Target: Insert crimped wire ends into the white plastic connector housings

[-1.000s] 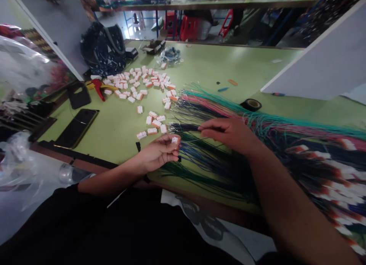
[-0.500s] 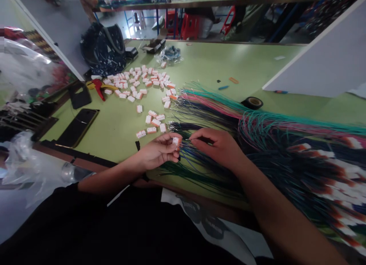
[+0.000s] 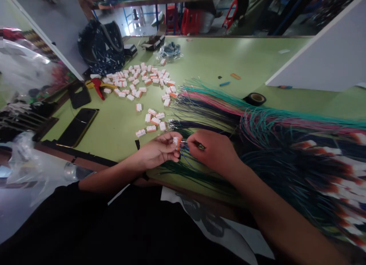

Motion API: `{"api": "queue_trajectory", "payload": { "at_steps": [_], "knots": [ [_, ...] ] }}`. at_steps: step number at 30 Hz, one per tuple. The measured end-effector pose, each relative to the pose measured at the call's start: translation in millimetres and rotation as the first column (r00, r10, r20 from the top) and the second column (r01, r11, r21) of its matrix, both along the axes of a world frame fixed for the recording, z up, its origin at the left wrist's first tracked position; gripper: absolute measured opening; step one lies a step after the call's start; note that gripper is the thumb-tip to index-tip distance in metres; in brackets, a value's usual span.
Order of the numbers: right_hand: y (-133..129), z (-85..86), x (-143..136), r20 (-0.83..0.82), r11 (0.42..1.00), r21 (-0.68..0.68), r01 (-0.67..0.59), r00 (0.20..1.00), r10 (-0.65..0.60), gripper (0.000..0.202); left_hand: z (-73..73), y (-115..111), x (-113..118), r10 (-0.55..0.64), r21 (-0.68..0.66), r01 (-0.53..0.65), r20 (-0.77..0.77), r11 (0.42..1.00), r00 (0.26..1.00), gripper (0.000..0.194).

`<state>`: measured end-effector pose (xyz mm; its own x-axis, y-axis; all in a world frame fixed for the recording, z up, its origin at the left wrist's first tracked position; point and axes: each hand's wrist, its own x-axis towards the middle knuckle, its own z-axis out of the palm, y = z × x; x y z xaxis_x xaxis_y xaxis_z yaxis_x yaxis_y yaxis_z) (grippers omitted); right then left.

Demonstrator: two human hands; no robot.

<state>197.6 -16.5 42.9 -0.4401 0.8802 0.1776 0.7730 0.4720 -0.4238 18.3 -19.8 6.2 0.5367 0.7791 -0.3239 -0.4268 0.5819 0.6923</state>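
Observation:
My left hand [image 3: 157, 152] pinches a white and orange wire connector [image 3: 177, 143] between thumb and fingers. Blue wires [image 3: 187, 155] run out of the connector's right side, below my right hand [image 3: 210, 147]. That hand is closed, its thumb and forefinger pinching the thin end of a wire [image 3: 183, 141] right beside the connector. Whether the wire's tip is inside the connector I cannot tell. Behind both hands lies a bundle of dark wires [image 3: 191, 124] with bare metal ends. Several loose connectors [image 3: 156, 120] rest on the green table just beyond my left hand.
A larger pile of connectors [image 3: 137, 76] spreads further back, by red and yellow pliers [image 3: 98, 86]. A phone [image 3: 77, 128] lies on the left. Pink and teal wires [image 3: 217, 101] stretch rightward past a roll of black tape [image 3: 255, 99]. Finished-looking harness ends [image 3: 340, 181] pile up at right.
My right hand has moved slightly left and down, bringing the pinched wire end up to the connector. My left hand still holds the connector in nearly the same place.

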Motion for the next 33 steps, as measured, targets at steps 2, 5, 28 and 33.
{"api": "queue_trajectory", "payload": {
  "at_steps": [2,5,28,33],
  "knots": [
    [-1.2,0.1,-0.8,0.036,1.0,0.012,0.001,0.999,-0.001,0.02,-0.1,-0.2,0.2,-0.006,0.006,0.006,0.014,1.0,1.0,0.028],
    [-2.1,0.5,-1.4,0.074,1.0,0.016,0.006,0.997,-0.007,0.021,0.2,-0.5,0.5,-0.001,0.003,0.001,0.023,1.0,1.0,0.029],
    [-1.5,-7.0,-13.6,0.059,0.987,-0.124,0.1,0.994,-0.093,0.016,0.4,-8.0,10.9,0.199,0.284,-0.139,-0.195,0.949,0.96,0.024],
    [3.9,-12.0,-8.2,-0.053,0.983,-0.18,0.041,0.997,-0.051,0.02,-0.2,-8.0,11.6,0.188,0.294,-0.112,-0.244,0.949,0.951,0.025]
  ]
}}
